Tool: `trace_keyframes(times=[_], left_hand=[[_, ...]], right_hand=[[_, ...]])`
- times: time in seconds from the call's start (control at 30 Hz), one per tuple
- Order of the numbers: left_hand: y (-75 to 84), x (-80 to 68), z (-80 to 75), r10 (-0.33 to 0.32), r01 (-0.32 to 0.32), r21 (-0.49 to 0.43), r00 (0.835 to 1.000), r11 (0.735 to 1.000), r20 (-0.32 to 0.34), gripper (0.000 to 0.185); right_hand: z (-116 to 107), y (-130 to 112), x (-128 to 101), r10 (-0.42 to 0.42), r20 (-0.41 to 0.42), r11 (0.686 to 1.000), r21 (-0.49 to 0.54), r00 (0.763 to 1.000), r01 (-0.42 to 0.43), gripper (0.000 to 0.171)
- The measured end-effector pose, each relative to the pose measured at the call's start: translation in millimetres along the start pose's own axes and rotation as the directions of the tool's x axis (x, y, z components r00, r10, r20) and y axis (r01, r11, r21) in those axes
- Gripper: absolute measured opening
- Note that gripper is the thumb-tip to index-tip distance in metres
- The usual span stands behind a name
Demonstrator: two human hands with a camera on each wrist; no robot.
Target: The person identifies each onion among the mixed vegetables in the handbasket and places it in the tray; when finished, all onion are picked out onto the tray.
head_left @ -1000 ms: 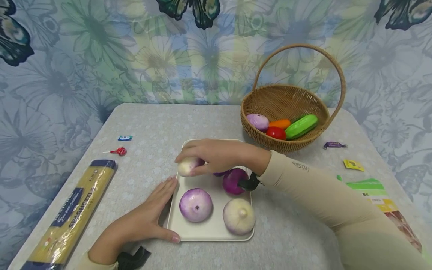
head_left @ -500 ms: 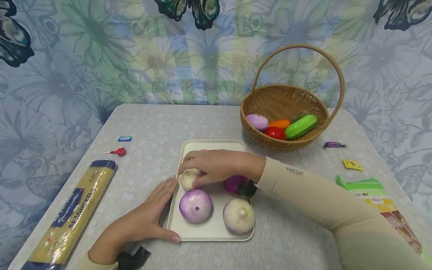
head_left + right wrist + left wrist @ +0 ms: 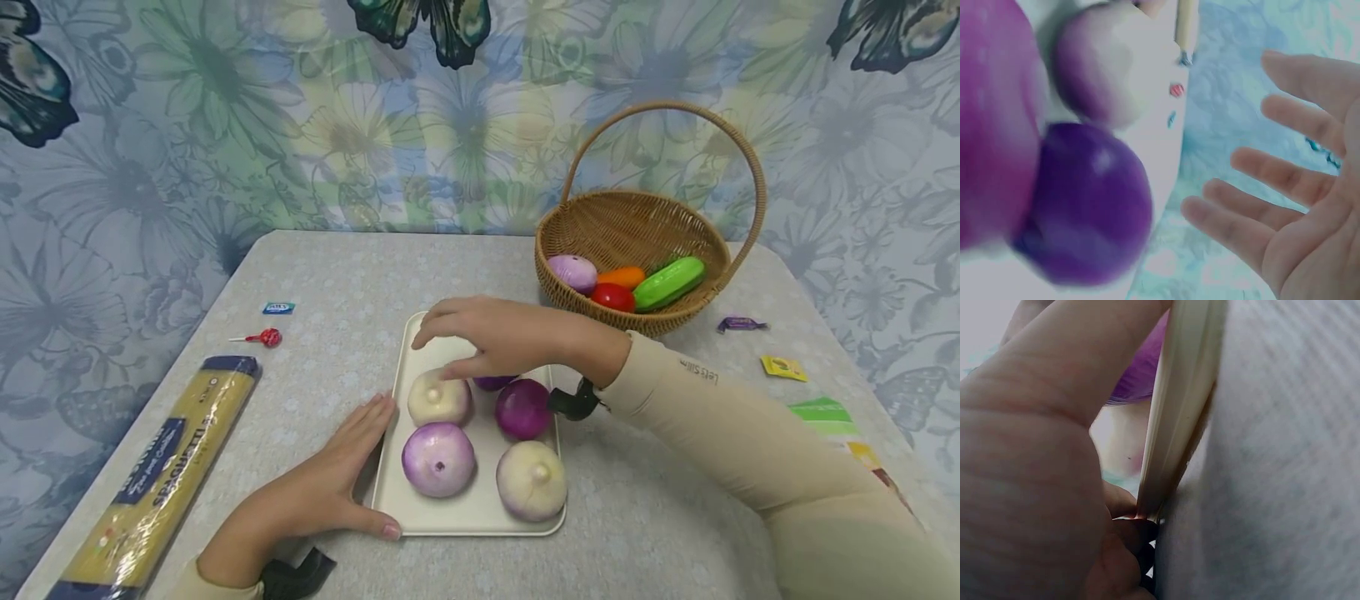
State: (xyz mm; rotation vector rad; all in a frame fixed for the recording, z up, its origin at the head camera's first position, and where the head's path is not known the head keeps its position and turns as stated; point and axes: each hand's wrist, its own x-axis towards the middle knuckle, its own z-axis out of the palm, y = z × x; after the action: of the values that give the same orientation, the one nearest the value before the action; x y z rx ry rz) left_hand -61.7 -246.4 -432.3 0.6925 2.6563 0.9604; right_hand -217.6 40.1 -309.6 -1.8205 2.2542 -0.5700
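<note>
On a cream tray (image 3: 472,518) sit several round onions. My right hand (image 3: 504,335) is spread over the tray's back half, just above a pale onion (image 3: 437,400); its palm and loose fingers show with nothing in them in the right wrist view. In front of that one lies a purple-and-white onion (image 3: 438,460), and at front right another pale onion (image 3: 532,482). A dark purple onion (image 3: 523,409) is at the right edge, and a second dark purple one (image 3: 1094,206) is partly hidden under my right hand. My left hand (image 3: 322,487) rests along the tray's left edge (image 3: 1182,394), thumb at the front corner.
A wicker basket (image 3: 637,321) with vegetables stands behind the tray to the right. Left lie a spaghetti pack (image 3: 161,475), a lollipop (image 3: 270,337) and a blue sweet (image 3: 278,308). Right lie a purple sweet (image 3: 742,324), a yellow packet (image 3: 784,367) and a green-topped bag (image 3: 825,414), partly behind the sleeve.
My right hand set the pale onion down behind the purple-and-white one, let it go and lifted away to the back right. The left hand stayed in place.
</note>
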Motion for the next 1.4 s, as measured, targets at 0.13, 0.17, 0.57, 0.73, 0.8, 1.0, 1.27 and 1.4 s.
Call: trace_keyframes(times=[0.13,0.17,0.57,0.73,0.8,1.0,1.27,1.4], left_hand=[[0.1,0.1,0.2,-0.001,0.001,0.002,1.000,1.000,-0.003,0.147],[-0.1,-0.1,0.1,0.000,0.000,0.004,1.000,1.000,-0.005,0.147],[-1.6,-2.2,0.8,-0.002,0.002,0.001,1.000,1.000,-0.016,0.147],[-1.8,-1.9,0.6,0.000,0.000,0.005,1.000,1.000,-0.015,0.147],[-1.8,-1.5,0.7,-0.007,0.007,0.006,1.000,1.000,-0.013,0.147],[-1.8,-1.1,1.3,-0.026,0.026,0.001,1.000,1.000,-0.010,0.148],[-1.2,-0.7,1.3,-0.013,0.013,0.004,1.000,1.000,-0.019,0.148],[-1.0,-0.4,0.8,-0.001,0.001,0.007,1.000,1.000,-0.016,0.148]], right_hand=[[-24,11,-17,0.090,-0.117,0.994,0.068,0.989,-0.082,0.038],[-30,16,-21,0.116,-0.147,0.991,0.086,0.982,-0.104,0.039],[-88,85,-82,0.517,-0.229,0.853,0.218,0.825,-0.474,0.073],[-102,101,-105,0.622,-0.184,0.781,0.217,0.761,-0.585,0.086],[-104,105,-110,0.635,-0.186,0.772,0.207,0.750,-0.602,0.087],[-106,113,-117,0.623,-0.189,0.782,0.173,0.759,-0.599,0.090],[-97,117,-117,0.618,-0.115,0.785,0.151,0.778,-0.601,0.092],[-90,118,-116,0.642,-0.055,0.762,0.149,0.764,-0.630,0.090]])
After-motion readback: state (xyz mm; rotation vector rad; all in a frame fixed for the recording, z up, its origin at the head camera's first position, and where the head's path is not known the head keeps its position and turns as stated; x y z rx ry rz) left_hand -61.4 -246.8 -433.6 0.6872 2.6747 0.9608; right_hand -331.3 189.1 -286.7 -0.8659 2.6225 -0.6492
